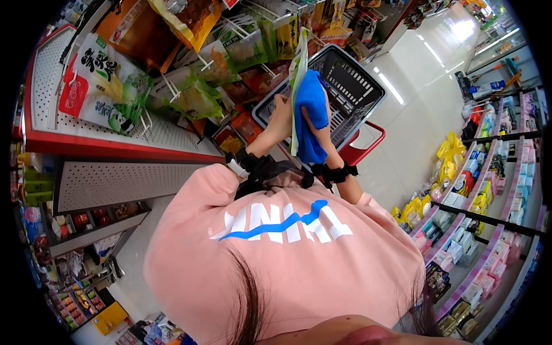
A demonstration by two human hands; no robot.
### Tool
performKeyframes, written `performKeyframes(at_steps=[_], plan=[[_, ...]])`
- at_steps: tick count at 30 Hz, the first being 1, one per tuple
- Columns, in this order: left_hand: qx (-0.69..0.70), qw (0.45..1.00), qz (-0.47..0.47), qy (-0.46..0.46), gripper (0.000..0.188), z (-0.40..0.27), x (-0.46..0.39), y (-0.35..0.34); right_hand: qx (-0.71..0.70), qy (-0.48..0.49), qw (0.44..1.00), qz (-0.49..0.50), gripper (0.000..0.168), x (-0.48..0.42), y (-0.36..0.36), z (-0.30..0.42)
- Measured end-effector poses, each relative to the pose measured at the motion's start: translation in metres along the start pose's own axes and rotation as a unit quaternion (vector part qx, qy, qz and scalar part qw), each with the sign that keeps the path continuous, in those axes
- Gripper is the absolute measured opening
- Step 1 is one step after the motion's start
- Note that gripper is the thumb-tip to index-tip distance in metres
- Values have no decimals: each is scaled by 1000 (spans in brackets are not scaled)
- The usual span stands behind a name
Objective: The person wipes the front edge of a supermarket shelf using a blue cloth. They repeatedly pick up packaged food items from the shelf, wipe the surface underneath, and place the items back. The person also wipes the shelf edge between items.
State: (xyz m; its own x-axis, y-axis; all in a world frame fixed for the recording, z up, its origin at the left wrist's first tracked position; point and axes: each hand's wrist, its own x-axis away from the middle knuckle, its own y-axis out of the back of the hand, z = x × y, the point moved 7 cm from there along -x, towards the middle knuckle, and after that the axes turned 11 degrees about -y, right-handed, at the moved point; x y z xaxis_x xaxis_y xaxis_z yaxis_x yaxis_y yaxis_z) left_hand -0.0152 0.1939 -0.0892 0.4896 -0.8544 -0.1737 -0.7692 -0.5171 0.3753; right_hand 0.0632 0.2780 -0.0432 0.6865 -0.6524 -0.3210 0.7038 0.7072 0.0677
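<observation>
Seen almost edge-on, a pale green and white snack packet (300,56) stands upright between my hands. My left hand (281,115) grips it from the left side. A blue cloth (311,97) lies against the packet's right face, its lower part hanging down. My right hand (319,125) is shut on this cloth and presses it to the packet; the cloth covers most of its fingers. Behind and below both hands is a dark grey plastic shopping basket (374,97) with slotted walls.
Hanging snack bags (108,84) and protruding white metal hooks (172,88) are close on the left. A red-edged perforated shelf (189,142) juts out below them. A red handle (375,142) sits beside the basket. Across the tiled floor (396,133), stocked shelves (483,185) line the right.
</observation>
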Motion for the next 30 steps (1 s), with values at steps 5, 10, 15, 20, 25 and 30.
performKeyframes(at_steps=[5, 10, 15, 20, 25, 30], plan=[[433, 879, -4, 198, 79, -27, 14, -15, 101, 102, 990, 13, 60, -2, -1, 11], [595, 780, -54, 188, 75, -41, 17, -10, 175, 107, 979, 16, 60, 7, -12, 30], [384, 916, -98, -52, 60, -41, 17, 25, 252, 245, 931, 95, 55, 37, -32, 80], [612, 770, -174, 43, 60, -69, 25, 34, 269, 294, 915, 64, 47, 37, -17, 67], [700, 694, -170, -22, 52, -54, 34, 44, 172, 235, 956, -45, 50, 32, 3, 25], [234, 967, -99, -27, 37, -40, 73, 41, 152, 228, 960, -54, 54, 30, -4, 33]])
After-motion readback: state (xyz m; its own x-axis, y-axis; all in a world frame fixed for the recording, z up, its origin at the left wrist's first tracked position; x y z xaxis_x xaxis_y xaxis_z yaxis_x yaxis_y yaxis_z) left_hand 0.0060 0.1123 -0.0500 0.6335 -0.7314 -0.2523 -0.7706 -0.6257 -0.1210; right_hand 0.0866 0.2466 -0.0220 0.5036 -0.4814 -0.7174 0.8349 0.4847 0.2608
